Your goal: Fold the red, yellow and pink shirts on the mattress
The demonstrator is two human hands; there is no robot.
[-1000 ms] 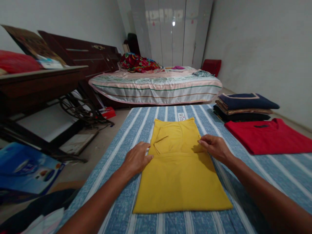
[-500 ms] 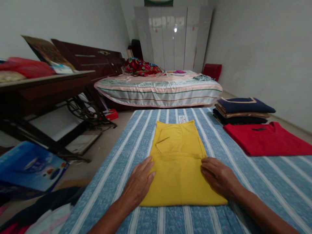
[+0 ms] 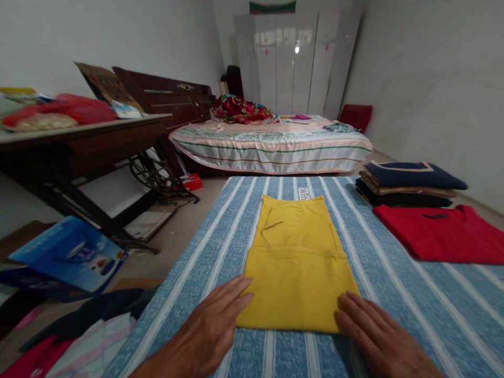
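Note:
A yellow garment (image 3: 297,289) lies partly folded on the blue-and-white striped cloth (image 3: 212,231), its near part doubled over toward the far end. My left hand (image 3: 212,320) is at its near left edge, fingers stretched out and fingertips on the fabric. At the near right corner, my right hand (image 3: 378,331) lies flat with its fingers extended, fingertips at the garment's edge. Neither hand grips anything. A thin yellow tie (image 3: 271,226) shows on the upper left part of the garment.
To the right lie a folded red garment (image 3: 441,233) and a stack of folded clothes (image 3: 413,176). A sewing table (image 3: 118,139) stands left, with a blue box (image 3: 79,254) beneath it. Loose clothes (image 3: 94,341) lie at lower left. A bed (image 3: 271,152) is beyond.
Both hands have slid back toward me along the garment's sides, down to its near corners. The view has turned slightly left, and the near right corner now reaches less far out.

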